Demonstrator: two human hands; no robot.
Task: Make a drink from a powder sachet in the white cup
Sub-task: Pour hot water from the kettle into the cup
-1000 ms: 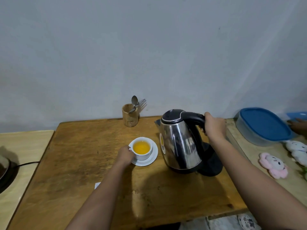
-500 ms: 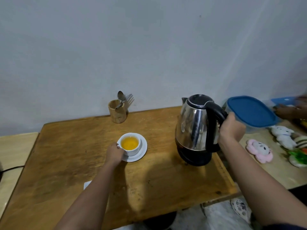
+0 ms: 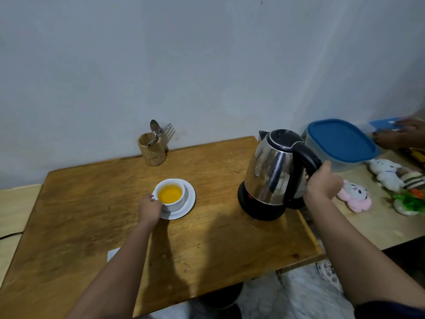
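The white cup (image 3: 176, 204) holds orange liquid and stands on a white saucer (image 3: 189, 199) in the middle of the wooden table (image 3: 80, 215). My left hand (image 3: 149, 209) grips the cup at its left side. The steel kettle (image 3: 272, 173) with a black lid sits on its black base (image 3: 255, 211) at the table's right. My right hand (image 3: 323, 184) is closed around the kettle's black handle. A white sachet corner (image 3: 113, 253) shows beside my left forearm.
A wooden holder (image 3: 152, 150) with a spoon and fork stands by the wall. On the right side table lie a blue-lidded container (image 3: 340, 141), plush toys (image 3: 355, 196), and another person's hand (image 3: 399, 134). A black cable (image 3: 9, 236) runs at far left.
The kettle went from tilted near the cup to upright on its base at the table's right, my right hand still on the handle. The cup and left hand stayed put.
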